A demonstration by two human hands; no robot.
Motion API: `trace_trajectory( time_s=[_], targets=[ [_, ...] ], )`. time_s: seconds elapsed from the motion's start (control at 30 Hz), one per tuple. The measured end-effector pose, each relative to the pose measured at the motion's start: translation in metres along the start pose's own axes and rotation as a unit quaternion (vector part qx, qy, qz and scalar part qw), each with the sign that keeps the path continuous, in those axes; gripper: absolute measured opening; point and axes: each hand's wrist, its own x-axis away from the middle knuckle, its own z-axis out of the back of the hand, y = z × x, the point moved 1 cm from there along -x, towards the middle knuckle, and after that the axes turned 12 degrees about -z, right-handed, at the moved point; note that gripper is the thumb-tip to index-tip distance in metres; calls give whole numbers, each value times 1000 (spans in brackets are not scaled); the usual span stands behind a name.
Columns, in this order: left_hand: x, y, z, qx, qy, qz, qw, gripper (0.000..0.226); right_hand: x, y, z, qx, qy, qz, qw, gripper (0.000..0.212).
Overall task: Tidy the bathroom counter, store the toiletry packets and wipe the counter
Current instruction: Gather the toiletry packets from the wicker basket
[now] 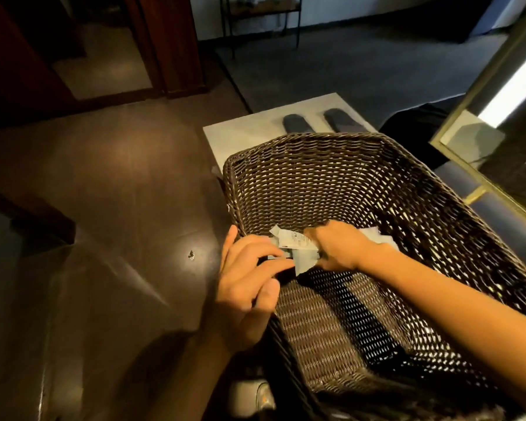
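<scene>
A large dark brown wicker basket fills the middle and right of the head view, tilted toward me. My left hand grips its near left rim, fingers curled over the edge. Inside the basket, my right hand is closed on a bunch of white toiletry packets. More white packets lie behind that hand on the basket's bottom. The packets under my right palm are partly hidden.
A dark glossy floor spreads to the left, with a small shiny scrap on it. A white mat with two grey slippers lies beyond the basket. A gold-framed mirror stands at the right.
</scene>
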Motion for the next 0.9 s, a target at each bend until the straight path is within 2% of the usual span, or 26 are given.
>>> trace_trajectory(
  time_s=[0.2,0.3,0.4,0.5,0.6,0.67,0.77,0.9],
  targets=[
    [1,-4,3,5,-26,-15,1000,44,86,6,41,-41,118,-46,991,15],
    [1,-1,4,10,-28,-16,999,45,138,14,49,-25,155,-82,984,20],
    [1,-3,5,11,-31,-19,999,43,195,21,56,-23,203,-115,972,10],
    [0,-5,4,9,-32,-19,999,43,245,23,43,-6,204,-198,959,16],
    [0,-6,2,10,-29,-23,999,46,272,18,14,-34,205,-278,938,24],
    [0,-8,0,7,-27,-28,999,50,276,13,-4,-82,259,-317,909,22],
    [1,-8,1,10,-36,-26,999,49,275,5,-18,-144,353,-345,857,9],
    [4,8,8,-12,-79,-4,997,40,272,5,-28,-181,380,-371,828,16]
  ],
)
